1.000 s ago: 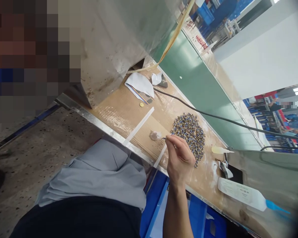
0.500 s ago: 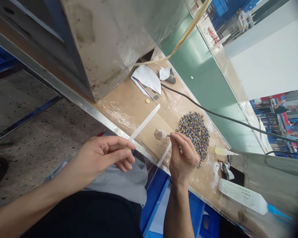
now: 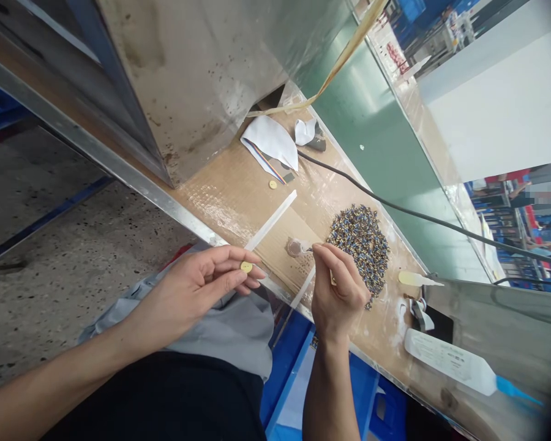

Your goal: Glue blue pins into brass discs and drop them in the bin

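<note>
Between the thumb and fingers of my left hand (image 3: 215, 275) is a small yellow disc (image 3: 247, 267), its flat face turned up, in front of the bench edge. My right hand (image 3: 340, 288) pinches a thin dark tool whose kind I cannot make out; most of it is hidden by the fingers. Its tip reaches a small round clear dish (image 3: 295, 247) on a cardboard piece (image 3: 275, 251). Tiny specks lie beside the dish. Just beyond my right hand spreads a heap of small metallic parts (image 3: 360, 242) with blue and gold tones. Another yellow disc (image 3: 272, 184) lies farther back.
White strips (image 3: 273, 219) border the cardboard. A black cable (image 3: 344, 176) crosses the bench behind the heap. White cloth (image 3: 270, 142) lies at the back. To the right are a yellowish dropper bottle (image 3: 411, 279), a roll of tape and a white bottle (image 3: 450, 361). Blue bins stand below.
My left hand has shifted slightly right and up and turned, so the yellow disc now shows face-on. My right hand stays at nearly the same spot, with its tool tip at the dish.
</note>
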Demonstrator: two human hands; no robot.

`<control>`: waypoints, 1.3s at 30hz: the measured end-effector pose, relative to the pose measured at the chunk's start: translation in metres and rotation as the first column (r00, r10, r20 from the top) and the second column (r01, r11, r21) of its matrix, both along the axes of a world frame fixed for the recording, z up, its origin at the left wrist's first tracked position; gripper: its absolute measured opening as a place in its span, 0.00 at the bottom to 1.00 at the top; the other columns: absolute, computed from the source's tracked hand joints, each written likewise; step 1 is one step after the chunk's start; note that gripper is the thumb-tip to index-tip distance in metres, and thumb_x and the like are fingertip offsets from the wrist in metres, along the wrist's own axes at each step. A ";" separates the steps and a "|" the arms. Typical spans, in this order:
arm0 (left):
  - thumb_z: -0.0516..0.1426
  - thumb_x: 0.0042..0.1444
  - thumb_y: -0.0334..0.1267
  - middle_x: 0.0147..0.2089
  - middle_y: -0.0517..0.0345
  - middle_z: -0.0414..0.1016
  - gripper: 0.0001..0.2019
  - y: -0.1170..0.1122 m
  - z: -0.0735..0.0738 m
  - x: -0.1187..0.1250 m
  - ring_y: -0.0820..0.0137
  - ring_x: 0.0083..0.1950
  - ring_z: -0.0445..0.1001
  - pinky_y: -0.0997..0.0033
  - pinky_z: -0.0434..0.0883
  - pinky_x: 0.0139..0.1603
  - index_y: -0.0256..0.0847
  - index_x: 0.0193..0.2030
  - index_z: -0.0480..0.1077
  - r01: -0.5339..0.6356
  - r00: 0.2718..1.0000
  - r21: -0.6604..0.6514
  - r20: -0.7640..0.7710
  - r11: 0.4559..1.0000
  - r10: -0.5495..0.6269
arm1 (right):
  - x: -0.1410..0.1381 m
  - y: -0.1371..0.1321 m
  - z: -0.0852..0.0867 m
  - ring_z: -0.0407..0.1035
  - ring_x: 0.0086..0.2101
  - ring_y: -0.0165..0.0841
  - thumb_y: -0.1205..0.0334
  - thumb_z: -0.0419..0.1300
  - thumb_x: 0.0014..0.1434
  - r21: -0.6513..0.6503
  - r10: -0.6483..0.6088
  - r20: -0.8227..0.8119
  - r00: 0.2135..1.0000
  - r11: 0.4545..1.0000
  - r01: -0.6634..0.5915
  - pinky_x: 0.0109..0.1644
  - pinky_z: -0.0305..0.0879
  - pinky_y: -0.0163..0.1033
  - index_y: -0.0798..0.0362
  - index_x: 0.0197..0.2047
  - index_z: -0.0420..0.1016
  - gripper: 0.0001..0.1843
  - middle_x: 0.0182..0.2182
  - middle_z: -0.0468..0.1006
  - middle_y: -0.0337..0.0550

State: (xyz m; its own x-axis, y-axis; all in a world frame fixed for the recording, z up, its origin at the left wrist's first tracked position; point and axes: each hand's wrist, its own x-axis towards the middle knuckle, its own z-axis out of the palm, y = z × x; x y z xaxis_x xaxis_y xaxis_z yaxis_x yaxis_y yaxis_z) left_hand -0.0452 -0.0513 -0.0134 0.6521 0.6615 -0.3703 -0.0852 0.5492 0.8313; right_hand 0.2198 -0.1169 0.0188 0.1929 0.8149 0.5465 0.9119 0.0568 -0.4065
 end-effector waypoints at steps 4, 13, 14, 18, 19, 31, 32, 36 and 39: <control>0.67 0.78 0.54 0.62 0.55 0.90 0.17 0.000 -0.001 0.000 0.59 0.61 0.89 0.60 0.86 0.66 0.51 0.66 0.82 -0.006 1.000 0.009 0.000 1.000 0.006 | 0.000 0.000 0.000 0.86 0.49 0.36 0.69 0.67 0.78 0.008 0.024 0.002 1.000 1.000 -0.024 0.58 0.85 0.47 0.43 0.56 0.90 0.13 0.51 0.90 0.42; 0.68 0.77 0.55 0.61 0.53 0.91 0.19 -0.003 -0.002 0.000 0.58 0.60 0.90 0.59 0.87 0.65 0.50 0.67 0.81 -0.020 0.999 0.000 -0.031 1.000 0.020 | 0.002 -0.003 -0.001 0.86 0.50 0.37 0.69 0.69 0.77 0.056 -0.043 0.010 0.999 0.998 0.043 0.59 0.85 0.48 0.43 0.56 0.90 0.13 0.51 0.90 0.42; 0.68 0.77 0.55 0.61 0.54 0.91 0.19 -0.003 -0.002 0.000 0.58 0.59 0.90 0.61 0.87 0.64 0.50 0.67 0.81 -0.019 0.999 -0.003 -0.032 1.000 0.019 | 0.002 -0.003 -0.002 0.86 0.49 0.37 0.69 0.68 0.77 0.050 -0.047 0.005 0.999 0.998 0.046 0.58 0.85 0.48 0.43 0.56 0.90 0.12 0.51 0.90 0.42; 0.68 0.77 0.54 0.59 0.57 0.91 0.18 -0.005 -0.002 0.000 0.61 0.58 0.91 0.65 0.86 0.64 0.52 0.66 0.81 -0.020 0.999 -0.004 -0.034 1.000 0.020 | 0.000 -0.004 -0.003 0.86 0.49 0.37 0.68 0.68 0.78 0.029 -0.084 0.000 0.996 0.996 0.084 0.59 0.84 0.47 0.45 0.55 0.91 0.11 0.50 0.90 0.42; 0.68 0.77 0.54 0.59 0.57 0.91 0.17 -0.005 -0.002 0.000 0.62 0.58 0.91 0.65 0.86 0.64 0.52 0.66 0.81 -0.023 0.999 -0.002 -0.036 1.000 0.023 | 0.000 -0.004 -0.003 0.86 0.49 0.37 0.68 0.68 0.78 0.029 -0.100 -0.001 0.995 0.995 0.100 0.59 0.84 0.46 0.45 0.55 0.91 0.11 0.50 0.90 0.42; 0.68 0.76 0.54 0.60 0.58 0.91 0.18 -0.009 0.010 0.017 0.63 0.61 0.90 0.70 0.85 0.64 0.51 0.65 0.83 -0.035 0.999 0.041 -0.036 0.999 0.036 | -0.011 -0.018 0.008 0.86 0.48 0.40 0.65 0.71 0.76 0.046 -0.204 -0.239 0.949 0.974 0.221 0.57 0.82 0.48 0.46 0.52 0.92 0.07 0.47 0.90 0.43; 0.68 0.76 0.54 0.60 0.58 0.92 0.17 -0.010 0.013 0.020 0.63 0.61 0.90 0.70 0.85 0.64 0.51 0.65 0.83 -0.035 0.999 0.047 -0.033 0.998 0.036 | -0.017 -0.020 0.010 0.85 0.48 0.40 0.65 0.71 0.75 0.058 -0.182 -0.323 0.929 0.976 0.211 0.56 0.83 0.48 0.46 0.52 0.91 0.07 0.47 0.90 0.43; 0.67 0.77 0.52 0.59 0.61 0.92 0.16 -0.011 0.025 0.032 0.64 0.60 0.91 0.72 0.85 0.63 0.53 0.65 0.83 -0.021 0.999 0.143 -0.042 0.990 0.028 | -0.048 -0.031 0.017 0.87 0.49 0.40 0.66 0.71 0.75 0.070 -0.078 -0.462 0.883 0.990 0.125 0.54 0.85 0.49 0.44 0.51 0.91 0.08 0.47 0.90 0.43; 0.66 0.79 0.50 0.59 0.64 0.93 0.14 -0.011 0.033 0.036 0.66 0.58 0.92 0.74 0.85 0.60 0.55 0.66 0.83 0.002 0.997 0.256 -0.079 0.967 0.019 | -0.063 -0.034 0.016 0.87 0.49 0.39 0.69 0.72 0.75 0.052 -0.028 -0.461 0.887 0.997 0.059 0.53 0.87 0.47 0.42 0.53 0.91 0.11 0.50 0.90 0.42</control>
State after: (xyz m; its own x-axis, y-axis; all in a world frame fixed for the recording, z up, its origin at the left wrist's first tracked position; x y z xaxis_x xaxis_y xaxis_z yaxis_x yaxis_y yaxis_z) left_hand -0.0088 -0.0626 0.0193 0.6214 0.7461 -0.2390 -0.0166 0.3175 0.9481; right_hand 0.1573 -0.1513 0.0351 0.4696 0.7667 0.4377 0.6257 0.0608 -0.7777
